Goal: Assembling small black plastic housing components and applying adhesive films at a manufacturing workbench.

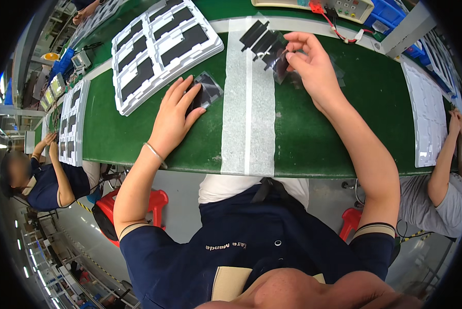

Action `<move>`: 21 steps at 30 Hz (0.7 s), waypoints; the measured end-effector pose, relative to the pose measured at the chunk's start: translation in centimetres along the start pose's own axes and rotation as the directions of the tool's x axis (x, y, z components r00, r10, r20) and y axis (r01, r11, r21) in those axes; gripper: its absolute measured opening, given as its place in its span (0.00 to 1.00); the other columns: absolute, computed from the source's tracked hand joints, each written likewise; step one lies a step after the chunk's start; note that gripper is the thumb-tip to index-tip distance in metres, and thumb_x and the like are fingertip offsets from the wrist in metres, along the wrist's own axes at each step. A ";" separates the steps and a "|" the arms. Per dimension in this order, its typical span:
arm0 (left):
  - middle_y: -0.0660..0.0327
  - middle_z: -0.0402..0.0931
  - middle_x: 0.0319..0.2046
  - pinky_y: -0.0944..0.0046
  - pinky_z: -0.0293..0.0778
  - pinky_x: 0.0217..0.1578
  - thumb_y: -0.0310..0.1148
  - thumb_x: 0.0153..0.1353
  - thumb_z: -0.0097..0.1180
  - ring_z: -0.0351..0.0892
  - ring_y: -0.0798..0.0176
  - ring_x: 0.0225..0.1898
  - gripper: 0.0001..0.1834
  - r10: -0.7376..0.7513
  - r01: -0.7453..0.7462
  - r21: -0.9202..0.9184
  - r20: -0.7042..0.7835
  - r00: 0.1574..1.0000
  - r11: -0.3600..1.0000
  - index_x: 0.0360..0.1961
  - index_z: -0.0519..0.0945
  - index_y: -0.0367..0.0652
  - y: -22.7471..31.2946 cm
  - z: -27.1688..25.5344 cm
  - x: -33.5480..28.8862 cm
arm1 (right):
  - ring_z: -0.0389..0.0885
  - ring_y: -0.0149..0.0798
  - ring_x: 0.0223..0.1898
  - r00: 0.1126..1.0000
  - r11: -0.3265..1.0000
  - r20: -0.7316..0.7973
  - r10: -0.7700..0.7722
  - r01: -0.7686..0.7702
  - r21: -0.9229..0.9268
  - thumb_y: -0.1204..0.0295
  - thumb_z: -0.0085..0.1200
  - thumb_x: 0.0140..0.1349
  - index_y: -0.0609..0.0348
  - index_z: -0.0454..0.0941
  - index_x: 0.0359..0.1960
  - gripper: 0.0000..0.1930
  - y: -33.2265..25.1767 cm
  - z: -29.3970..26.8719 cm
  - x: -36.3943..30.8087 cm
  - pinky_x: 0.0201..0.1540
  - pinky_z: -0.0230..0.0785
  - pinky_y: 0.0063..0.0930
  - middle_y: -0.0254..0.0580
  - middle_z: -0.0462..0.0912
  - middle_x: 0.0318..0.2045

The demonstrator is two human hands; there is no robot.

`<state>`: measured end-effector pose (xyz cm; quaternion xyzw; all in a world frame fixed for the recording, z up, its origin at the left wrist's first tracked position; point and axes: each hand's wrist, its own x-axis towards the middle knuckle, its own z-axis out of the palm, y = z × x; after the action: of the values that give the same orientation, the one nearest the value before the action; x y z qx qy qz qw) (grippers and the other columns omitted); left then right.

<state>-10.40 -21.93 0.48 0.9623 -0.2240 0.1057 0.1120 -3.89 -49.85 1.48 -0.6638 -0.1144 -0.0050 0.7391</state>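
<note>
My right hand [313, 67] pinches the edge of a clear film sheet with black strips [262, 44] between thumb and fingers. The sheet is tilted, over the far part of the pale band that crosses the bench. Fingers spread, my left hand [173, 116] rests on the near-left edge of a dark, glossy film piece in clear plastic [209, 88]. That piece lies on the green bench mat, and the fingers partly cover it. Beyond my left hand stands a stack of white moulded trays [164, 69] with black flat pieces in their recesses.
A pale textured band [248, 129] runs across the green bench [318, 144]. More white trays lie at left [72, 126] and right [424, 116]. An instrument box [344, 9] with red leads stands at the back. Co-workers sit on both sides; red stools [159, 206] stand below.
</note>
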 end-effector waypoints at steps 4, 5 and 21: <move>0.55 0.59 0.59 0.58 0.56 0.58 0.29 0.49 0.57 0.54 0.51 0.61 0.27 0.059 -0.039 -0.188 0.102 0.993 0.981 0.53 0.67 0.40 -1.3 -0.4 0.5 | 0.70 0.23 0.30 0.997 0.994 -0.004 0.079 -0.079 -0.076 0.81 0.45 0.56 0.59 0.66 0.45 0.14 -0.2 0.0 0.0 0.34 0.64 0.16 0.34 0.69 0.36; 0.56 0.58 0.59 0.59 0.55 0.59 0.27 0.49 0.56 0.53 0.52 0.62 0.28 0.076 -0.050 -0.198 0.126 0.989 0.979 0.54 0.66 0.40 -1.5 -0.7 0.6 | 0.70 0.23 0.30 0.999 0.997 0.004 0.041 -0.040 -0.067 0.81 0.45 0.56 0.59 0.66 0.45 0.14 -0.1 0.1 -0.1 0.34 0.64 0.16 0.33 0.69 0.36; 0.61 0.74 0.38 0.79 0.68 0.31 0.23 0.54 0.54 0.70 0.79 0.30 0.21 0.127 0.311 -0.909 0.356 0.926 0.277 0.50 0.67 0.36 0.9 -2.5 8.7 | 0.70 0.23 0.33 0.913 0.989 0.399 0.086 -0.030 -0.146 0.79 0.51 0.54 0.59 0.70 0.42 0.12 -1.6 0.8 -0.8 0.37 0.65 0.17 0.32 0.72 0.32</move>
<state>-3.56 -25.63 5.26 0.7142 -0.2009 -0.2345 0.6282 -5.04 -49.33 3.02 -0.7025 -0.2442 0.1464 0.6523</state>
